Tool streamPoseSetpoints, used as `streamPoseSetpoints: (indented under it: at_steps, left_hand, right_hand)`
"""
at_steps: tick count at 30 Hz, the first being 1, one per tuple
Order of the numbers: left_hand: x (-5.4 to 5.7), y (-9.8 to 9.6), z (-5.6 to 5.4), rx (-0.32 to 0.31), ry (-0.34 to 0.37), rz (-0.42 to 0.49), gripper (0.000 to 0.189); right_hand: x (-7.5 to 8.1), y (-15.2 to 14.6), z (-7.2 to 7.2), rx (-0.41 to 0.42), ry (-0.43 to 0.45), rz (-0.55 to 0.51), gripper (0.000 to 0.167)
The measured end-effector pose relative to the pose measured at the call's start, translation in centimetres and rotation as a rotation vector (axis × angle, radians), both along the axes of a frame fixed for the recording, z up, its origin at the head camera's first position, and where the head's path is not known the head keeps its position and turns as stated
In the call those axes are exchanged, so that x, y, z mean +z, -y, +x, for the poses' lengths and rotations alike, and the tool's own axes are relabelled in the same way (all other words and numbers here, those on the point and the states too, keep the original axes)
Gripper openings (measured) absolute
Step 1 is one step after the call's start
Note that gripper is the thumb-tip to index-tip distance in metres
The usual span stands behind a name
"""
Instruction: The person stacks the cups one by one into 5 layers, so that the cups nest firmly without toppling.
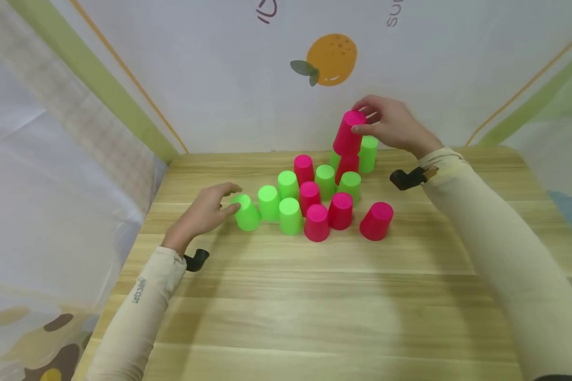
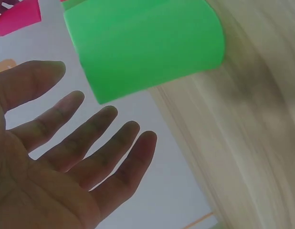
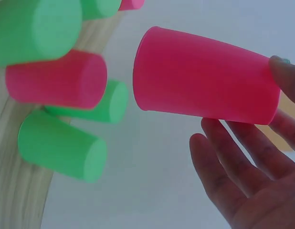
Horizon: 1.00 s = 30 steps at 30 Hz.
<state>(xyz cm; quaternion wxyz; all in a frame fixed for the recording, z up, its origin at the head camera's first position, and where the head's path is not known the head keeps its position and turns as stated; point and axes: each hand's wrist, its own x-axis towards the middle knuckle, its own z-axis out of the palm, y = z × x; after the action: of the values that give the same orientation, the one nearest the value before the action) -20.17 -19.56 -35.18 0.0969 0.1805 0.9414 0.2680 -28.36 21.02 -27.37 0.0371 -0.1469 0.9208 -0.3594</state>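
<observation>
- We see a white sheet (image 1: 238,79) behind everything, and in front of it the wooden desk (image 1: 286,317).
- On the desk we find a group of cups (image 1: 291,217), green and pink mixed, standing mouth down in a slanting band that reaches back towards the right.
- Of the two hands, the right hand (image 1: 393,124) is at the far end of that band, its thumb and fingers pinching the narrow end of the held pink cup (image 1: 348,132).
- The left hand (image 1: 207,211), well apart from that cup, sits at the band's left end, fingers loosely spread beside the end green cup (image 1: 248,214) (we make out a gap between them in the left wrist view).
- The held pink cup hangs mouth down to the left of the right hand, its long axis near upright with a slight lean.
- The relation that matters most, we judge, is vertical: from the head its rim overlaps the lower pink cup (image 1: 348,170), yet the right wrist view shows us daylight between the two.
</observation>
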Motion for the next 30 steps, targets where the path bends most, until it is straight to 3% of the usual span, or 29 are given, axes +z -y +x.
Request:
streamPoseSetpoints:
  at_steps: [7,17,30]
  left_hand:
    - [-0.4,0.5,0.3,0.024,0.006,0.028,0.045]
    - [-1.0,0.7,0.8,0.029,0.034,0.062,0.046]
    - [-1.5,0.6,1.1,0.038,0.039,0.08,0.046]
  right_hand:
    - [-0.3,1.9,-1.5,-0.003,0.02,0.009,0.051]
    - [-1.7,4.3,-3.9,-0.069,0.059,-0.019,0.05]
    - [-3.5,6.9,-5.1,-0.13,0.13,0.041,0.052]
